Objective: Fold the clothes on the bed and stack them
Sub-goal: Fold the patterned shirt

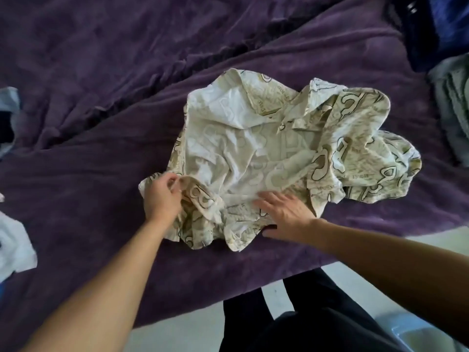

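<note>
Crumpled cream printed shirt [266, 153] spread on purple bed [101, 174]. Left hand [161, 196] pinches bunched fabric at near-left edge. Right hand [286, 212] flat, fingers straight, pressing near hem.

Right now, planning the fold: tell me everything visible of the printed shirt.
The printed shirt is cream with olive, dark-outlined motifs, thin-looking cloth. It lies crumpled on the purple blanket near its edge, collar away from the person, pale reverse showing. The left hand pinches a near fold; the right hand rests flat on it.
</note>
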### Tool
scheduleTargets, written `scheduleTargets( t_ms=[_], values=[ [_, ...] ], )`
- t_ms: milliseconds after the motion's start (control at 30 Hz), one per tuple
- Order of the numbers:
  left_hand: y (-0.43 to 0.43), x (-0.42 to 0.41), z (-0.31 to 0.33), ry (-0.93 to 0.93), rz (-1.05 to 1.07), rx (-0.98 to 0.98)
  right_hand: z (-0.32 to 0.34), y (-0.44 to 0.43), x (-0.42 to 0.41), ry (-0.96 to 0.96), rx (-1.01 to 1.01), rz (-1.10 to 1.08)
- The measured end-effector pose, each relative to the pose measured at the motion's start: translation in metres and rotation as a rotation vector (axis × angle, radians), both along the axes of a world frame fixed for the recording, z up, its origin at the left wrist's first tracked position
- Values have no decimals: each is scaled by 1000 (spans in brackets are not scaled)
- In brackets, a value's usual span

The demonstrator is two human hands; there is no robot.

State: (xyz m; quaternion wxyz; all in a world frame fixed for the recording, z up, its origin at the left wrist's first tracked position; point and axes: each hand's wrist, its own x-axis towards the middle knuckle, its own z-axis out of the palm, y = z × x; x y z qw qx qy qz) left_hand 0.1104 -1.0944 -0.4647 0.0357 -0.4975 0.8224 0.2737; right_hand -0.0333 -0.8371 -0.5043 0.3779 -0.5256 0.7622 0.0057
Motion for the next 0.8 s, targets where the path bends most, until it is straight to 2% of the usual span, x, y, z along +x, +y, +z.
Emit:
scheduleTargets(
  t_ms=[67,167,333,433,533,600,700,800],
  values=[
    [-37,15,9,57,164,-84,-9,15,20,32,173,-94],
    [-82,36,19,59,343,-130,-9,28,12,174,251,-267],
    [-115,35,38,48,368,-21,26,12,-33,124,65,-808],
    [-102,26,49,-8,195,-16,50,-3,-49,213,14,-977],
    [-72,19,50,-21,-77,-47,55,-15,-39,239,197,-801],
    [-55,14,44,-28,-257,-38,52,-30,-26,163,261,-717],
    [-46,-2,23,-18,-445,-77,34,-57,-9,43,197,-793],
    [-45,-28,0,34,-544,-87,11,-65,8,143,149,-859]
  ],
)
